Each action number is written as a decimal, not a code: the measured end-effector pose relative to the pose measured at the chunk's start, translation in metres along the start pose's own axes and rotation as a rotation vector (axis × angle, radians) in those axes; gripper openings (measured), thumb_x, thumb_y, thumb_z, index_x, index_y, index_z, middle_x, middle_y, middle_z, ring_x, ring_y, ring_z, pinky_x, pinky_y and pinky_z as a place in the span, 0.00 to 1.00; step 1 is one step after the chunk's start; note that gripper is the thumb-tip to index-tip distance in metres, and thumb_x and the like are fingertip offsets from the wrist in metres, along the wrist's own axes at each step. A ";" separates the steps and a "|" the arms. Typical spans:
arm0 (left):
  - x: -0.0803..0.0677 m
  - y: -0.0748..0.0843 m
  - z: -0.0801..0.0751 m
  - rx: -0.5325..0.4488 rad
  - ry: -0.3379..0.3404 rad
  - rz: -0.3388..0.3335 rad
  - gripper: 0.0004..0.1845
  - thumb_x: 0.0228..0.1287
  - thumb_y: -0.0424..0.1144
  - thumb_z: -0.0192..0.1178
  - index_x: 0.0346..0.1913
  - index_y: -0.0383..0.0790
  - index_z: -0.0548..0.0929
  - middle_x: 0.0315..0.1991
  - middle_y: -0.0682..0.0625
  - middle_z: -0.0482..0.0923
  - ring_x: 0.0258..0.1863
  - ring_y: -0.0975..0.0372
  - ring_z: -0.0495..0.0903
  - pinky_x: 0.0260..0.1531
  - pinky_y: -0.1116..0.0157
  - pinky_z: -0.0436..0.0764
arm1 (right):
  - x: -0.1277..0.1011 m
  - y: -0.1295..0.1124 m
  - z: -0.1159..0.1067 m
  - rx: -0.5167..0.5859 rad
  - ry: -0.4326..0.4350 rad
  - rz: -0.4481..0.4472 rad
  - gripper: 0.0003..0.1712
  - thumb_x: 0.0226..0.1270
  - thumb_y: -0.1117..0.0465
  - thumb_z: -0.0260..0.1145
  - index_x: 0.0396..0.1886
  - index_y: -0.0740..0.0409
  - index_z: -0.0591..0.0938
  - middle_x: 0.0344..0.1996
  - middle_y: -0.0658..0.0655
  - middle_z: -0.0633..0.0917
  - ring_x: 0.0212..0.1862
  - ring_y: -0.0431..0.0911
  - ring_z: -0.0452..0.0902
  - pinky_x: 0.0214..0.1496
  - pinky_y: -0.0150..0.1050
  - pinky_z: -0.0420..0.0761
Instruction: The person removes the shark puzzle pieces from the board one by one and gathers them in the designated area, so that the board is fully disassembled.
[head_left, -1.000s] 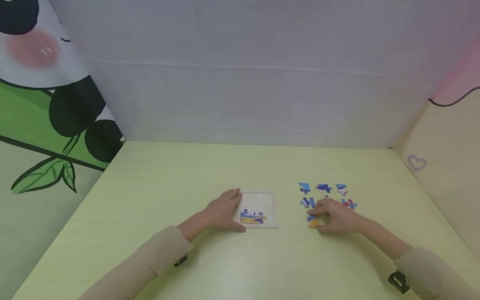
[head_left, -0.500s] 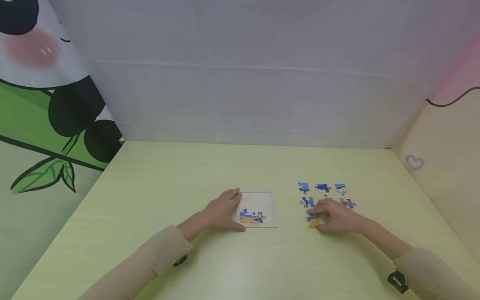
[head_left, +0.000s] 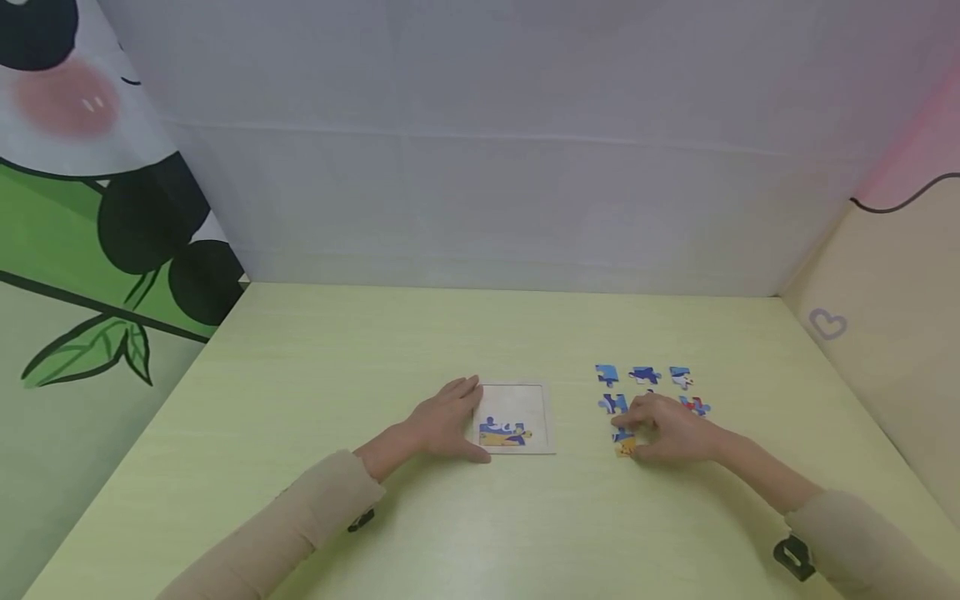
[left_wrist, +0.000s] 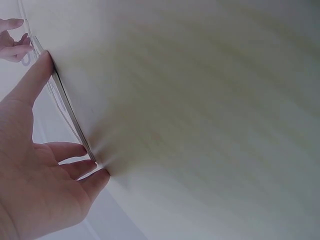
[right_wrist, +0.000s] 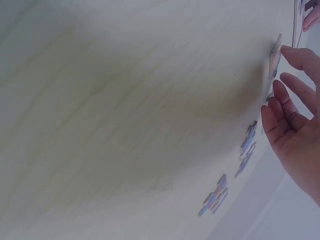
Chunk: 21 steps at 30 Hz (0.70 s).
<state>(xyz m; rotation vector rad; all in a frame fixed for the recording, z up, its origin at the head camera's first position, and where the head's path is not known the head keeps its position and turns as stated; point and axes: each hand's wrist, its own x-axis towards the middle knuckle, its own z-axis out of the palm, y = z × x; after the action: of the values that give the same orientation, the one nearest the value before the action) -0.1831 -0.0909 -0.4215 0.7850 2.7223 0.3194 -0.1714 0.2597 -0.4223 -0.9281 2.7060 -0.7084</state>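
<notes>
In the head view my left hand [head_left: 447, 421] rests along the left edge of a pale puzzle tray [head_left: 550, 417], fingers extended. Its thumb is at the near corner; the left wrist view shows the fingertips against the tray's edge. A few joined puzzle pieces, blue and yellow, sit in the tray's near left corner. To the right, my right hand [head_left: 675, 429] pinches a blue and yellow puzzle piece [head_left: 624, 443] between thumb and index finger. That piece [right_wrist: 275, 56] is close over the table in the right wrist view. The other fingers curl loosely.
Several loose blue puzzle pieces [head_left: 644, 375] lie in rows beyond the right hand, which partly covers some. A red and blue piece [head_left: 695, 406] is right of it. A pale wall [head_left: 480, 208] closes the table's [head_left: 420, 533] far side.
Both hands keep their places and their contact with tray and puzzle piece. The whole head view has shifted very slightly.
</notes>
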 end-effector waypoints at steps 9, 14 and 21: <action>0.000 -0.001 0.000 -0.002 0.006 0.007 0.54 0.43 0.61 0.66 0.68 0.32 0.56 0.70 0.41 0.48 0.69 0.51 0.47 0.64 0.55 0.57 | 0.029 -0.017 0.002 0.034 -0.011 0.002 0.23 0.49 0.58 0.71 0.47 0.59 0.82 0.36 0.47 0.80 0.38 0.43 0.72 0.36 0.34 0.75; -0.002 0.000 -0.003 -0.018 0.006 0.005 0.54 0.43 0.60 0.67 0.67 0.31 0.56 0.70 0.41 0.49 0.69 0.51 0.48 0.64 0.54 0.59 | 0.052 -0.034 0.013 0.024 0.002 -0.029 0.23 0.51 0.56 0.71 0.48 0.57 0.82 0.44 0.51 0.79 0.45 0.46 0.73 0.41 0.36 0.78; -0.004 0.002 -0.006 -0.036 0.008 0.005 0.53 0.43 0.59 0.67 0.67 0.32 0.58 0.70 0.40 0.49 0.68 0.50 0.48 0.63 0.53 0.60 | 0.081 -0.063 0.032 0.083 -0.030 -0.033 0.21 0.52 0.58 0.70 0.48 0.55 0.82 0.43 0.48 0.80 0.43 0.41 0.73 0.44 0.36 0.76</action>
<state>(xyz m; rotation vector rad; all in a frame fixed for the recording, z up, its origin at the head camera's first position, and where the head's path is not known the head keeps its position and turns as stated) -0.1810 -0.0918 -0.4147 0.7822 2.7145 0.3717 -0.1909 0.1542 -0.4211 -0.9581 2.6193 -0.8000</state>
